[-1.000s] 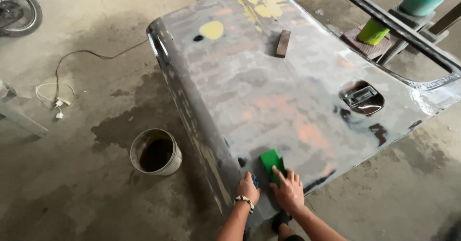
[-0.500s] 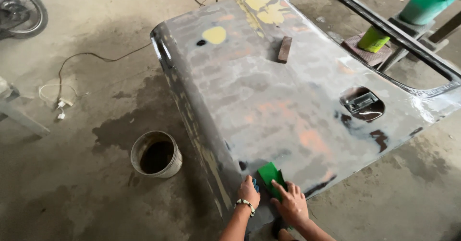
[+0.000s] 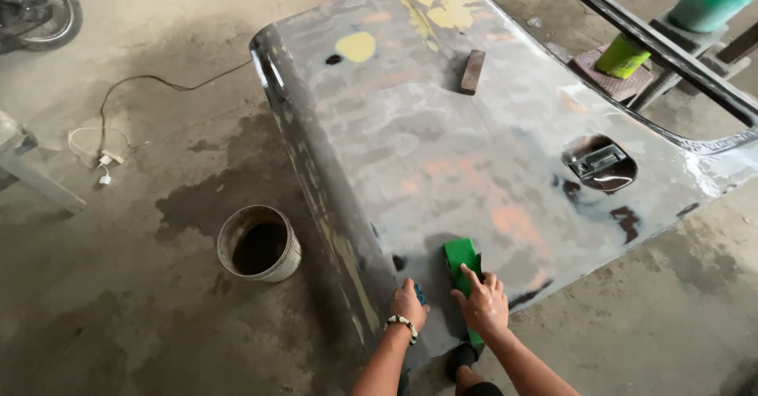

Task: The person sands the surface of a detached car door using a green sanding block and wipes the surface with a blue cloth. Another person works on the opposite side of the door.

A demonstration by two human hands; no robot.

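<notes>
A large grey car door panel lies flat, wet and patchy with yellow and orange spots. My right hand presses a green sanding block against the panel near its lower edge. Beside it, my left hand, with a bead bracelet on the wrist, rests on the panel's edge over something small and blue that is mostly hidden. A brown block lies further up the panel. A recessed door handle sits to the right.
A dirty bucket stands on the wet concrete floor left of the panel. A cable with a plug trails across the floor. A motorbike wheel is at top left. A green container and a yellow-green bottle stand at top right.
My right hand has slid the green block back down the panel toward me. The view has shifted slightly.
</notes>
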